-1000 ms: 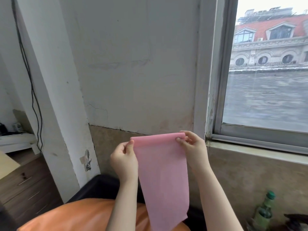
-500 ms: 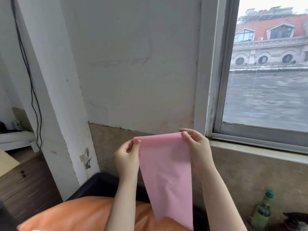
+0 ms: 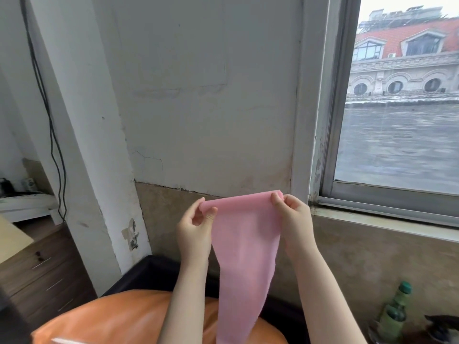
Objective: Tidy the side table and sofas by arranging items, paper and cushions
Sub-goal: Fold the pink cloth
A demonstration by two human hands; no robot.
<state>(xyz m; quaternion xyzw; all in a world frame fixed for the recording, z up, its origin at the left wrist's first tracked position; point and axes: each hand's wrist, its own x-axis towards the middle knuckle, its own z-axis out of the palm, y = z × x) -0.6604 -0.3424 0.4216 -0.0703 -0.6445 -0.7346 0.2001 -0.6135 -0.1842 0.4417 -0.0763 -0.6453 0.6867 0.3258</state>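
Observation:
A long pink sheet of paper (image 3: pixel 244 256) hangs in front of me, held up by its top edge against the wall. My left hand (image 3: pixel 195 234) pinches the top left corner between thumb and fingers. My right hand (image 3: pixel 295 219) pinches the top right corner, where the edge is curled over. The sheet narrows towards its lower end and dangles over an orange cushion (image 3: pixel 119 319) lying on the black sofa (image 3: pixel 154 271) below.
A green bottle (image 3: pixel 395 311) stands at the lower right beside a dark object (image 3: pixel 444 326). A window (image 3: pixel 402 145) with a sill fills the right. A wooden drawer unit (image 3: pixel 42 271) and a white pillar (image 3: pixel 82 145) with a black cable stand at the left.
Both hands have drawn slightly closer along the top edge, and the right corner is now rolled over. The hanging sheet has swung left and narrowed at its lower end.

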